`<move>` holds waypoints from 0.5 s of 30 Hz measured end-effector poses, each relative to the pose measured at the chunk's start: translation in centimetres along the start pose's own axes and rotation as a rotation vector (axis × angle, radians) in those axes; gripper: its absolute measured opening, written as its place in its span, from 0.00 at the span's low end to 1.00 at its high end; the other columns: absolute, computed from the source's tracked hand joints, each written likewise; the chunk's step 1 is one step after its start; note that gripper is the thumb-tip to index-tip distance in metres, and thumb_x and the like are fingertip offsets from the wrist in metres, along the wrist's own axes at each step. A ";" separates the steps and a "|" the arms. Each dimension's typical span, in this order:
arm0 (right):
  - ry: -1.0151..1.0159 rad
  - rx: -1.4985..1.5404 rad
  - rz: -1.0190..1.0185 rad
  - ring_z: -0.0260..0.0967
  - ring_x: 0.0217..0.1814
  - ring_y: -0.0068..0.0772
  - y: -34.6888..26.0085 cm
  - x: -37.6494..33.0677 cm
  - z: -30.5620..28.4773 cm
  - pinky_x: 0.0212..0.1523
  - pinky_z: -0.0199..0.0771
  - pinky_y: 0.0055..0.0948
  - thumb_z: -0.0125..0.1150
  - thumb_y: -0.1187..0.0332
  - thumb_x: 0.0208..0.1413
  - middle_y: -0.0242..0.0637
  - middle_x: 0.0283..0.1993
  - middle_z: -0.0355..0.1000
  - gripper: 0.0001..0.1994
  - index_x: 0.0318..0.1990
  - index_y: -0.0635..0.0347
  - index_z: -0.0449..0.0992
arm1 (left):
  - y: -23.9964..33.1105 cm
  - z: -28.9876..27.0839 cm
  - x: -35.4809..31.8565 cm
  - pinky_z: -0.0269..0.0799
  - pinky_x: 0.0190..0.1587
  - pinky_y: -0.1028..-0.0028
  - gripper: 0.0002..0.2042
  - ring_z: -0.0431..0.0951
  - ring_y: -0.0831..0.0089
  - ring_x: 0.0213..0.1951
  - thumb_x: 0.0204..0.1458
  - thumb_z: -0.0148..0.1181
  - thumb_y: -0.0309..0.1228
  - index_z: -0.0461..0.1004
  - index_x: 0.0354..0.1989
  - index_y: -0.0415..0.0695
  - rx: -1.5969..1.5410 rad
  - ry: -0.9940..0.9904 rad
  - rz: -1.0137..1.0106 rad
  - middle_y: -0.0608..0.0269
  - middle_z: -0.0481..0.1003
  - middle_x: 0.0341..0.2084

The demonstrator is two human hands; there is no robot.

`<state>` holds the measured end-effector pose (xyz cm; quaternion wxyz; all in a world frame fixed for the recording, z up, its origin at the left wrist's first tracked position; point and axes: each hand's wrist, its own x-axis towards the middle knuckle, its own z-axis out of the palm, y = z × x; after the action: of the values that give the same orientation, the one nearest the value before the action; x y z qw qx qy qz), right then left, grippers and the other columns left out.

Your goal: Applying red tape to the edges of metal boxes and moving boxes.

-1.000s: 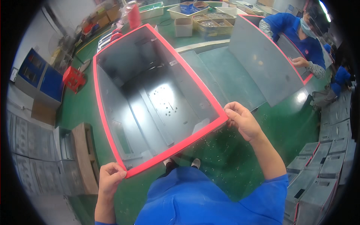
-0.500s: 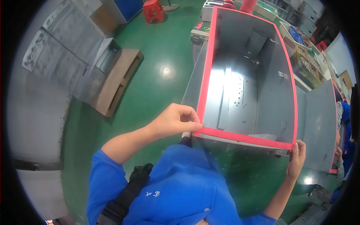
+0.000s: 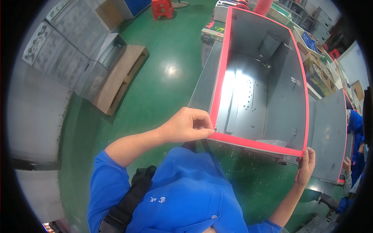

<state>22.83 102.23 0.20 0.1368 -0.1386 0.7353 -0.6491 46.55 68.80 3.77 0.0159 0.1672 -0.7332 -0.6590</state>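
Note:
An open grey metal cabinet (image 3: 285,77) lies before me, its rim lined with red tape (image 3: 258,143). At the near left corner, my left hand (image 3: 190,124) is closed in a pinch on the tape, thumb and forefinger meeting at the rim. My right hand (image 3: 306,165) grips the near right corner, its fingers upright against the outer side just below the tape. Whether its thumb touches the tape is hard to see. Inside the cabinet, a bright panel (image 3: 241,93) has several small holes and a raised strip.
A wooden pallet (image 3: 124,73) with wrapped metal boxes (image 3: 74,50) stands left on the green floor (image 3: 171,62). A red stool (image 3: 162,8) is at the back. Right are parts bins (image 3: 320,70), another taped grey panel (image 3: 330,136) and a co-worker's hand (image 3: 347,164).
The view has shifted slightly, and the cabinet appears a little further right at its far end. My left fingers stay at the near left corner, my right hand at the near right one.

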 end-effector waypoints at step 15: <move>0.024 0.017 0.009 0.56 0.28 0.15 0.3 0.1 -0.1 0.31 0.57 0.15 0.53 0.65 0.55 0.26 0.30 0.64 0.07 0.37 0.58 0.67 | -0.1 0.2 -0.1 0.59 0.21 0.83 0.02 0.66 0.85 0.20 0.43 0.60 0.25 0.73 0.23 0.40 0.206 0.055 0.158 0.70 0.69 0.19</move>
<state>22.68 102.27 -0.06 0.1322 -0.1264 0.7320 -0.6564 46.66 69.05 3.63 0.0704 0.1276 -0.8071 -0.5721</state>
